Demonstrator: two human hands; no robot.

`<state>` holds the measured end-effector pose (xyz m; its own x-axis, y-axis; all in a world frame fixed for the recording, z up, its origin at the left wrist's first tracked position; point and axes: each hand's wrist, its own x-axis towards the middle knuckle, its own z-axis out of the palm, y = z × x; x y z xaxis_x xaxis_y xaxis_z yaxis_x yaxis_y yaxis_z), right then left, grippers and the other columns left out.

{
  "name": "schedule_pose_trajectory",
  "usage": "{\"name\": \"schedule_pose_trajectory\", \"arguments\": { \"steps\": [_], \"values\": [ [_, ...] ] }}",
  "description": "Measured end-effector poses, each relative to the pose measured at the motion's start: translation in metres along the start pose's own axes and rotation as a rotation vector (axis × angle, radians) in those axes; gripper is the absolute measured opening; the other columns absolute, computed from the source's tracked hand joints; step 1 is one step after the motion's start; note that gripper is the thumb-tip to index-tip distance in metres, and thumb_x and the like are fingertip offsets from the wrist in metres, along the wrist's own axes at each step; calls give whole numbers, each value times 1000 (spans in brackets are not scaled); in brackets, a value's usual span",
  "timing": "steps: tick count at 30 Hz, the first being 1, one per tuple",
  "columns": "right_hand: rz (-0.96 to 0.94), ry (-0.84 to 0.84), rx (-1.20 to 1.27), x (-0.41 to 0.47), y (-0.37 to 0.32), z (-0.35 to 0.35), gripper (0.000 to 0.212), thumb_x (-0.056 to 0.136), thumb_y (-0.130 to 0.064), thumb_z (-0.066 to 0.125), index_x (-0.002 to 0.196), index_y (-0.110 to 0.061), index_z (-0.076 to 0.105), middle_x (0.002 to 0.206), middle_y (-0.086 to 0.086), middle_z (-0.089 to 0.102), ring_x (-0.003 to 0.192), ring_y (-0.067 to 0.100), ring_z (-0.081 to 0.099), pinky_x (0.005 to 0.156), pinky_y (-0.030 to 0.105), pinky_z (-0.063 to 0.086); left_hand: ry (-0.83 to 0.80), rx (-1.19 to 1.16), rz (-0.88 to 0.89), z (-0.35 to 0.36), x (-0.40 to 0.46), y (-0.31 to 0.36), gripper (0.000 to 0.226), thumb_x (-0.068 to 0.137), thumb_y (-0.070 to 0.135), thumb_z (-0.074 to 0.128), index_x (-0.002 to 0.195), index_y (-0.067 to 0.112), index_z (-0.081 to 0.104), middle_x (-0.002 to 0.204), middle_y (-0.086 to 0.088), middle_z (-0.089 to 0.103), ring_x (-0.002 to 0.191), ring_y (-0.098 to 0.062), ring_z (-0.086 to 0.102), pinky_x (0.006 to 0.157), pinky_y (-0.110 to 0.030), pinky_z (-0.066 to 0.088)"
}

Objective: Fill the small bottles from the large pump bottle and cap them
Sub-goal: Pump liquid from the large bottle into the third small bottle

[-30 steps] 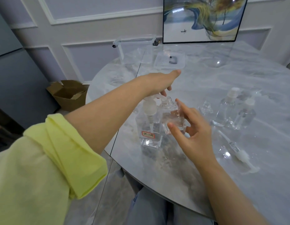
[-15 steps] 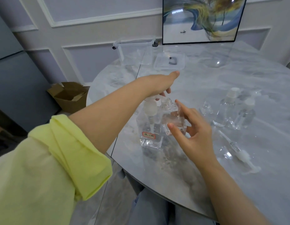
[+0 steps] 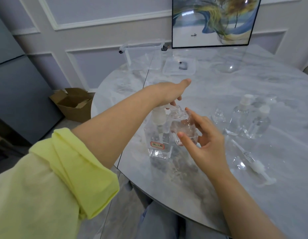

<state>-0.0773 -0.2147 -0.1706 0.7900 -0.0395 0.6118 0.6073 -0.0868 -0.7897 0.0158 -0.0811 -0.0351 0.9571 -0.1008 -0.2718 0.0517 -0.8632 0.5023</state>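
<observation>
The small bottle (image 3: pixel 183 125) I'm filling is uncapped and tilted, its mouth right at the spout of the large pump bottle (image 3: pixel 159 135), which stands near the table's (image 3: pixel 218 195) front-left edge. It looks partly filled, so I judge this one is mid-fill, with capping to follow. Toward the right side of the table stand two capped bottles (image 3: pixel 239 118), apparently done, and an uncapped one (image 3: pixel 218 115) just beside them that I cannot tell is full or empty. A loose pump cap (image 3: pixel 256 165) lies nearer the front edge. My left hand (image 3: pixel 170 92) rests on the pump head, fingers mostly straight, pressing down. My right hand (image 3: pixel 204 140) holds the small bottle between thumb and loosely spread fingertips.
</observation>
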Motion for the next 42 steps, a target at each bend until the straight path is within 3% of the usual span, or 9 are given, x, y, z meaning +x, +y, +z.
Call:
{"name": "schedule_pose_trajectory", "arguments": {
  "steps": [3,5,11,14,19,27,32,39,42],
  "values": [
    [35,-9,19,-1,0,1,52,85,-33,76,134,-24,62,111,-8,66,110,21,66,72,48,63,-22,-34,-39,2,0,-1,76,101,70,17,121,16,67,117,-6,69,94,-16,62,69,-27,38],
    [56,0,37,-1,-1,0,50,85,-33,77,132,-23,63,115,-3,67,112,23,66,73,49,63,-44,-63,-47,0,0,-1,77,100,71,18,121,15,66,118,-7,68,89,-16,63,64,-29,39],
    [68,-8,37,-2,-2,1,49,86,-33,77,132,-27,62,119,-5,67,116,24,66,72,52,63,-69,-58,-62,1,2,0,76,100,72,19,120,16,66,117,-7,68,88,-17,63,67,-31,41],
    [61,6,35,-1,-2,0,49,85,-32,77,132,-28,61,119,-5,67,116,23,66,74,52,63,-48,-67,-12,-1,3,1,73,101,70,19,120,18,67,117,-7,70,101,-21,63,86,-37,48],
    [70,4,40,-2,-3,2,49,86,-33,77,132,-30,61,120,-5,67,116,25,66,76,54,62,-70,-41,-41,-1,1,2,74,101,70,18,122,18,67,120,-8,68,91,-15,60,71,-34,40],
    [34,-5,-1,-2,-5,3,50,87,-32,76,134,-29,58,121,-6,67,117,20,67,86,43,63,-37,-65,-6,-6,0,2,74,101,70,18,121,19,67,115,-5,70,99,-17,64,82,-37,46],
    [54,-9,34,-1,-2,2,51,87,-34,76,134,-22,61,118,-2,68,116,24,67,82,46,63,-49,-34,-17,-1,4,-3,72,100,71,21,119,20,68,116,-4,69,91,-13,63,76,-34,41],
    [67,-7,51,-1,2,2,52,87,-33,77,136,-20,62,117,3,67,116,26,67,76,52,63,-93,-14,-25,-3,2,2,75,100,72,20,122,18,67,118,-5,68,91,-12,61,85,-37,39],
    [79,-9,62,-1,3,1,55,87,-33,77,137,-17,62,118,3,67,115,27,67,75,52,63,-114,3,-41,-3,2,1,75,99,74,20,119,20,68,118,-4,68,103,-19,64,87,-38,42]
  ]
}}
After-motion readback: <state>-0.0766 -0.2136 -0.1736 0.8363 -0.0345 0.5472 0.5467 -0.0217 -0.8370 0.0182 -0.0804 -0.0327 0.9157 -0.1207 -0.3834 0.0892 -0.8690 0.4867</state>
